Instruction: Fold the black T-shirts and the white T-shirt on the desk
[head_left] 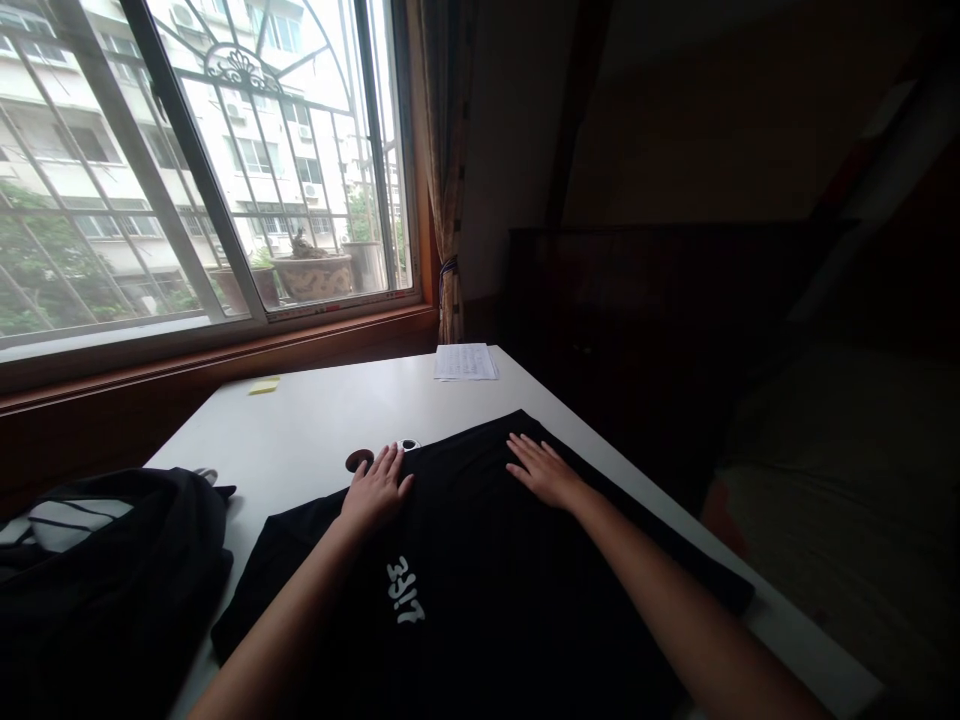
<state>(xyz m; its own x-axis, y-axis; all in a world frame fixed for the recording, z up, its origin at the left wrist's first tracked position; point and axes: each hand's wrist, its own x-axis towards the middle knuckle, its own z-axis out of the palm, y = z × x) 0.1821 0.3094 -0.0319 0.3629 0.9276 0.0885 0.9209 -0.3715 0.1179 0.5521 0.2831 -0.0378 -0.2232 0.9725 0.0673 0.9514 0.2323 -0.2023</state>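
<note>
A black garment, apparently a T-shirt (480, 560), lies spread over the white table (337, 400), with white lettering (405, 590) on its left part. My left hand (376, 490) rests flat on the cloth near its far edge, fingers extended and a little apart. Farther right, my right hand (546, 470) lies palm down on the same garment near its far corner, fingers stretched out. Neither hand grips anything. Just beyond my left fingertips are a dark round hole (360, 460) in the tabletop and a white ring (409, 445), partly covered by the cloth.
A heap of dark clothing (150, 540) with a striped white part lies at the table's left. Papers (465, 362) sit at the far corner, and a yellow slip (264, 385) near the window side. A barred window (262, 170) and a curtain (448, 200) stand behind.
</note>
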